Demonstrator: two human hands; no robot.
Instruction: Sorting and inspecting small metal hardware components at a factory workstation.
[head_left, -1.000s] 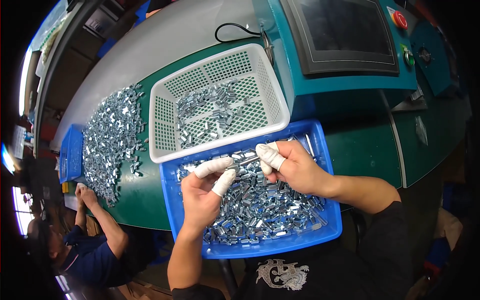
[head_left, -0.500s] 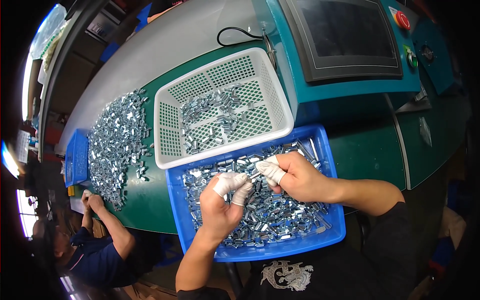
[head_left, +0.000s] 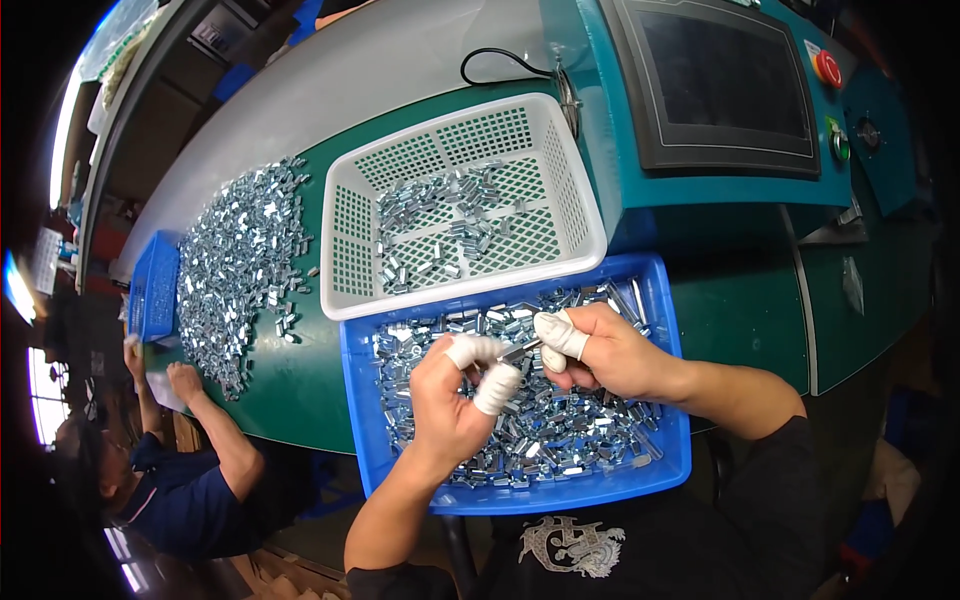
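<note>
White wraps cover the thumb and fingertip of my left hand [head_left: 445, 405], which pinches a small shiny metal piece [head_left: 514, 354], shaped like a long hex nut. Facing it, my right hand [head_left: 610, 355], with wrapped fingers too, closes on a thin metal rod [head_left: 534, 343] whose tip meets or nearly meets the piece; its far end is hidden in the fingers. Both hands hover over a blue tray [head_left: 357, 420] heaped with similar metal pieces [head_left: 560, 440]. Behind it stands a white plastic basket [head_left: 333, 250] with a looser scatter of pieces.
A large pile of metal pieces [head_left: 240, 260] lies on the green table [head_left: 310, 405] at left, beside a small blue basket [head_left: 155, 285]. A co-worker [head_left: 190, 490] sits there. At right stands a teal machine [head_left: 690, 195] with a dark screen and a red button [head_left: 828, 68]; a black cable [head_left: 490, 55] loops behind.
My hands have drawn slightly apart, showing more of the metal piece and rod between them. The view has shifted a little. The co-worker's hands have moved apart.
</note>
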